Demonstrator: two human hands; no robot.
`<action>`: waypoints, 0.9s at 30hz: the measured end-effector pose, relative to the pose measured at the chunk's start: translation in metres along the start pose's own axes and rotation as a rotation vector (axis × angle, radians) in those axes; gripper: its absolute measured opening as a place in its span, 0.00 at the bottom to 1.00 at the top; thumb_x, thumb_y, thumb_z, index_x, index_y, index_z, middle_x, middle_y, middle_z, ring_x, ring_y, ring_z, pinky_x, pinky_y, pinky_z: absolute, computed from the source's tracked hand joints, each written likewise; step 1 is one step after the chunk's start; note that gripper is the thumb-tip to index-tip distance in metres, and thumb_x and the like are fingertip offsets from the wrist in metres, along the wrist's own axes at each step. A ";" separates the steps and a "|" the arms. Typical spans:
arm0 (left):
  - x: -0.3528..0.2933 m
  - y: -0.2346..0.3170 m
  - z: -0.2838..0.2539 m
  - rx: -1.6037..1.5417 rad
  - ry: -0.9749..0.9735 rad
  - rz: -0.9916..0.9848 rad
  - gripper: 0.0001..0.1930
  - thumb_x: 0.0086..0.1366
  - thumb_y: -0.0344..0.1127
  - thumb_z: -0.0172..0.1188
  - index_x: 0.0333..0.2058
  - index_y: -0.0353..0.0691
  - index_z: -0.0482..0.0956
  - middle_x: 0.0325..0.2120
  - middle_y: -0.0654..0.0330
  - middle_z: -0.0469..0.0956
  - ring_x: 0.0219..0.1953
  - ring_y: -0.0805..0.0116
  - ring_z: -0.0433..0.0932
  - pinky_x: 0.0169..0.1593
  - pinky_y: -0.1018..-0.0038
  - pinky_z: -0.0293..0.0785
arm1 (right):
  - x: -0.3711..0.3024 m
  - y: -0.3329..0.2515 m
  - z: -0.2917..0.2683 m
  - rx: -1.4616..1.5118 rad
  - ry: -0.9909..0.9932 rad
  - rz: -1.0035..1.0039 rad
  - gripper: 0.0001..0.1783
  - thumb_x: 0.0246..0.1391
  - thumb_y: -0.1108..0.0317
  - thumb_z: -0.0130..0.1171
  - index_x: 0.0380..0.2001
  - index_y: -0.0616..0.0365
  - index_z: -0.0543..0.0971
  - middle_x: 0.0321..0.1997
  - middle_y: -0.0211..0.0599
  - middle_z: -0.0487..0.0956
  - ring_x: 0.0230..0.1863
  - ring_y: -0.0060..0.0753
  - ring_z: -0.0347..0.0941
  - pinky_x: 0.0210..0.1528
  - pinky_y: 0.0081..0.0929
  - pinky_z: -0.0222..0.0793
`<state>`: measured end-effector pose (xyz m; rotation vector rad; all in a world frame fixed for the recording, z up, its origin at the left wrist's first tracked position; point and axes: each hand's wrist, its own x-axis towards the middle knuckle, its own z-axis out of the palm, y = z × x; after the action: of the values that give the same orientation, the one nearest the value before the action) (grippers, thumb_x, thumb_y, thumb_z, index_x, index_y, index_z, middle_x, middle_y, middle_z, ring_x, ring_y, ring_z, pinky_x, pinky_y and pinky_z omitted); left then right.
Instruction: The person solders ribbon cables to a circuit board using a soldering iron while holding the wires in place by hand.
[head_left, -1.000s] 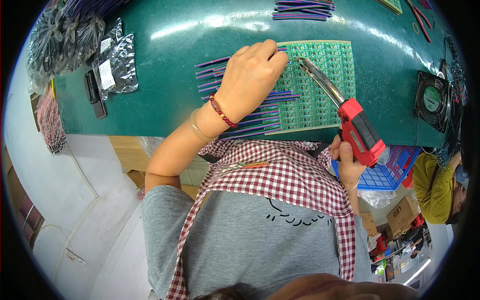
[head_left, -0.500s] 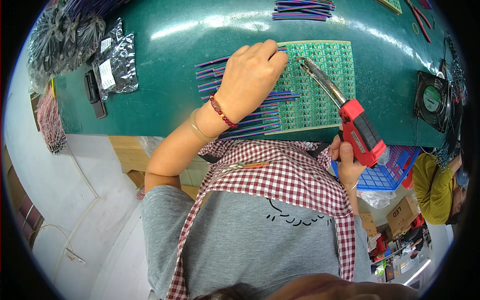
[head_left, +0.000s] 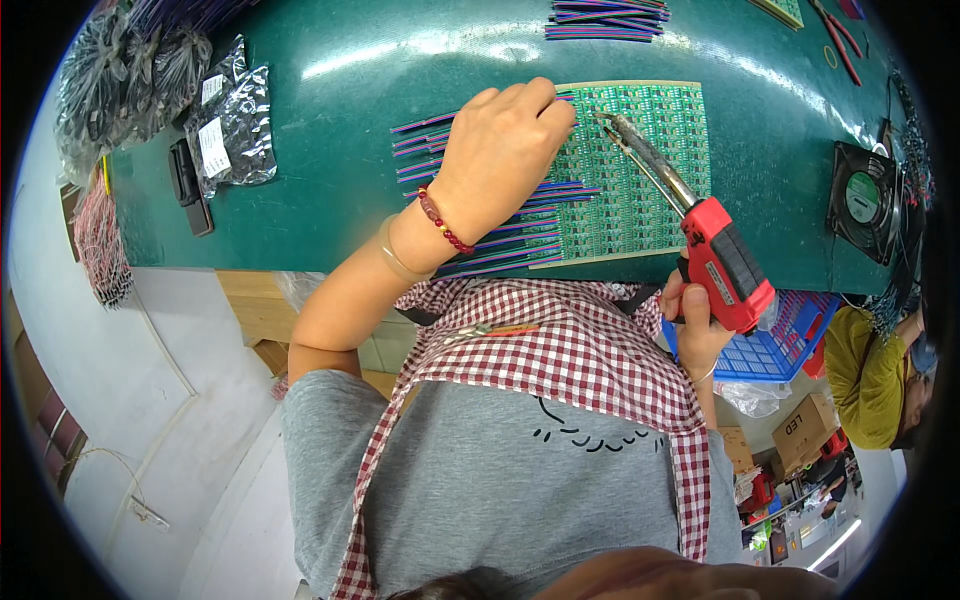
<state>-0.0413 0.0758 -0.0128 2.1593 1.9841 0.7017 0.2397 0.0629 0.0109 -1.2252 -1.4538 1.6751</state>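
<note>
Two hands are at work over a green panel of circuit boards that lies flat on the dark green surface, just past the person's checked apron. The left hand rests knuckles-up at the panel's 9 o'clock edge, fingers curled down onto the striped ribbon wires fanned out there; whether its grip is pinching one wire or only pressing them flat cannot be told, since the fingertips are hidden under the hand. The right hand has its grip clenched around the red handle of a soldering gun, held at the panel's 5 o'clock corner, with the long metal tip slanting toward 11 o'clock and ending over the boards close to the left fingers.

The panel looks thin, stiff and light, likely brittle along its scored lines, so it is best steadied by its bare edges. The wires appear limp and slippery, easiest taken near their stripped ends. The gun seems top-heavy and hot at the tip; only the handle is safe to hold.

At 3 o'clock sits a small black fan; silvery bags lie at 9 o'clock.
</note>
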 end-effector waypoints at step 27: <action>0.000 0.000 -0.001 -0.051 0.010 -0.020 0.04 0.55 0.33 0.63 0.27 0.42 0.78 0.27 0.62 0.73 0.28 0.59 0.75 0.33 0.67 0.72 | 0.000 -0.003 0.000 0.061 0.048 -0.003 0.26 0.60 0.57 0.56 0.52 0.68 0.69 0.25 0.37 0.73 0.18 0.21 0.63 0.21 0.21 0.62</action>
<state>-0.0420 0.0757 -0.0115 2.1079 1.9677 0.7529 0.2396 0.0631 0.0138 -1.2211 -1.3652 1.6641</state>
